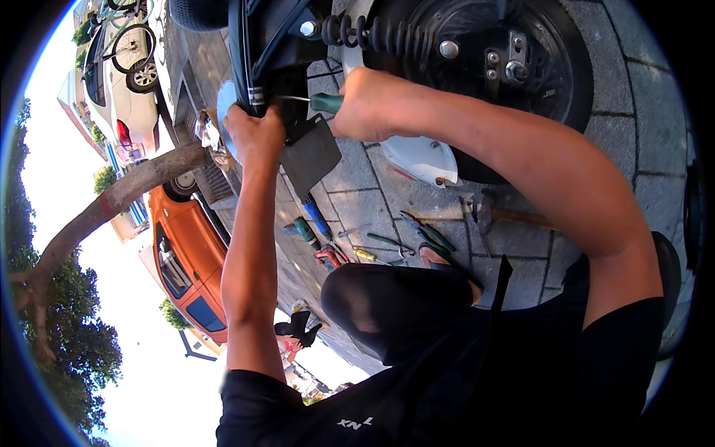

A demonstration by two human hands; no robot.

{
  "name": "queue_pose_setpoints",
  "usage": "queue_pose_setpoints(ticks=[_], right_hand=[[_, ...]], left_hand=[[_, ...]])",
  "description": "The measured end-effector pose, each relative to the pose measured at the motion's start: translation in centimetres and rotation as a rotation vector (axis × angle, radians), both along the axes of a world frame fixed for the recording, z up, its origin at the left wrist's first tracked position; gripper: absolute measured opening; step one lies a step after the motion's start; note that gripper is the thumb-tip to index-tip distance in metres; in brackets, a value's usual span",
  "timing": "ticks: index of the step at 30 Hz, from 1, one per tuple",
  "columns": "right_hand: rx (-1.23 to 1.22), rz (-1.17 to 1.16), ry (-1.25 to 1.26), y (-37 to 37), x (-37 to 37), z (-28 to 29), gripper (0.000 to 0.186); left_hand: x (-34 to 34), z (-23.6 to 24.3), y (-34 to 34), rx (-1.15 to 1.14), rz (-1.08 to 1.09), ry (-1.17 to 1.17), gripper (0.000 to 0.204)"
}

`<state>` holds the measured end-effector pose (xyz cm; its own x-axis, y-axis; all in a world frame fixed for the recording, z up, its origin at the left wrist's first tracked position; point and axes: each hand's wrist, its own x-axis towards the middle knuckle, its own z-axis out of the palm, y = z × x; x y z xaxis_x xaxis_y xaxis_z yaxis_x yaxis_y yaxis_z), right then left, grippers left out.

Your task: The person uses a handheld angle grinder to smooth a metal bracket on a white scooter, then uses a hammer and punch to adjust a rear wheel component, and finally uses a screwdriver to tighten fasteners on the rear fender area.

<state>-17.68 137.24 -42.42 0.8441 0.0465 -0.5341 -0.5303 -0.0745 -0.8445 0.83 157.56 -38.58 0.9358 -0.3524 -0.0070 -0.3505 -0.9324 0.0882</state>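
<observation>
My right hand [369, 104] is closed around the green handle of a screwdriver [325, 103]. Its thin shaft points left, and the tip is at or behind the fingers of my left hand [255, 132]. Those fingers are closed on the lower end of a long black body panel [240, 52] of a scooter or motorbike. A dark mud flap [313, 156] hangs between my hands. Above my right hand is a black coil-spring shock absorber [380, 37], beside the black rear wheel [577, 67]. Behind my left hand, a pale rounded piece [226, 112] shows in part.
On the paving lie a white curved panel [423, 158], a wooden-handled hammer [521, 217], green-handled pliers [436, 237], a green power tool [302, 231], a red tool [331, 257] and a yellow-handled tool [364, 254]. A tree trunk [112, 197] and an orange van [190, 261] stand left.
</observation>
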Motion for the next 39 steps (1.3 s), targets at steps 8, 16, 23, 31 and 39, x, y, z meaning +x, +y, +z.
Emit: queue_pose_setpoints(ticks=[8, 16, 23, 31, 39], right_hand=[[-0.04, 0.002, -0.004, -0.3, -0.1, 1.0, 0.034], [0.438, -0.003, 0.134, -2.6, 0.5, 0.4, 0.012], [0.551, -0.123, 0.082, -2.8, -0.7, 2.1, 0.02], [0.312, -0.124, 0.007, -1.4, -0.9, 5.7, 0.029], [-0.478, -0.482, -0.686, 0.4, 4.1, 1.1, 0.039]], left_hand=[[-0.6, 0.5, -0.8, -0.018, -0.048, -0.025, 0.068], [-2.4, 1.1, -2.0, 0.031, -0.005, -0.069, 0.072], [-2.6, 1.0, -2.0, 0.069, 0.015, -0.098, 0.073], [-4.6, 2.1, -2.5, 0.106, -0.04, -0.306, 0.076], [-14.9, 2.8, -2.8, -0.29, -0.753, -0.374, 0.052]])
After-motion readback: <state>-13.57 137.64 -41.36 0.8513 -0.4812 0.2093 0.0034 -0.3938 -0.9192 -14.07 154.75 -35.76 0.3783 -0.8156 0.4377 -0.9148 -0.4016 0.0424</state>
